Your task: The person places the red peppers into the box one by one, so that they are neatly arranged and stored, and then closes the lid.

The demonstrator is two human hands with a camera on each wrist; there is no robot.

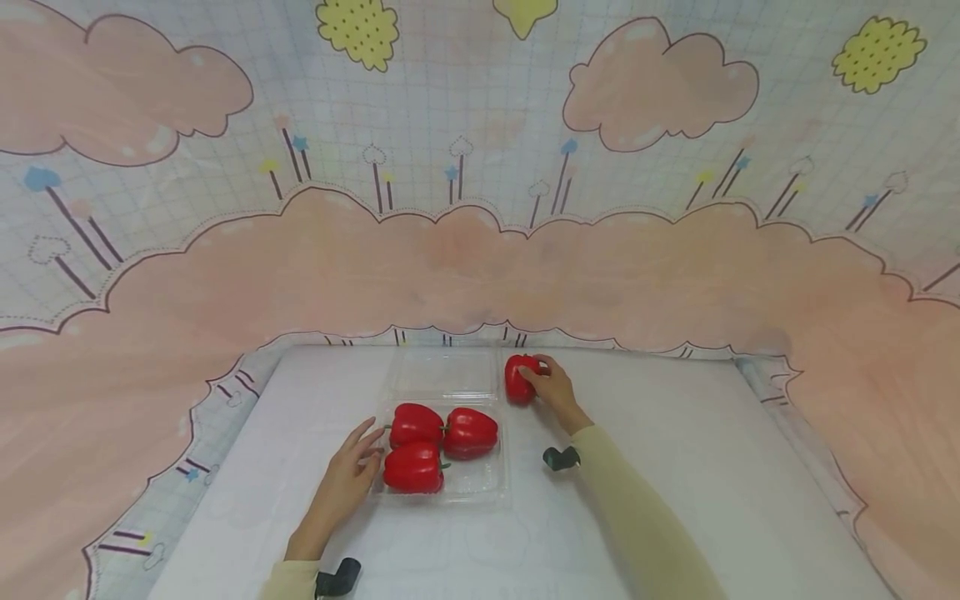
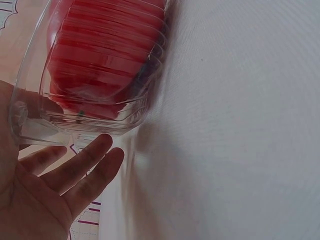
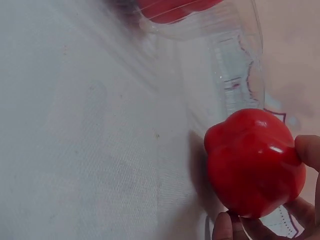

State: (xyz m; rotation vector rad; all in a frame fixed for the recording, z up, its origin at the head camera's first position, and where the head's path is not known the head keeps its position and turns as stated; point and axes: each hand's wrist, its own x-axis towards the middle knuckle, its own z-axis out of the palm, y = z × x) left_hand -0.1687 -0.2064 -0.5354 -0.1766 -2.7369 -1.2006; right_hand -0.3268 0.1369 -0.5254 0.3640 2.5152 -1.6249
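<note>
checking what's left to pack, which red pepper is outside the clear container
The pepper gripped by the right hand, right of the open lid; the other three peppers lie inside the clear container.

White tbl [image 1: 720, 483]; pink/pale bkgd sheet [image 1: 465, 271] behind & both sides, w/ printed clouds [image 1: 663, 87] & stars [image 1: 302, 143].

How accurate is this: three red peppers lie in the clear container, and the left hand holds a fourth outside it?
One slip: the right hand holds the fourth pepper, as the head view shows; three red peppers do lie in the clear container.
</note>
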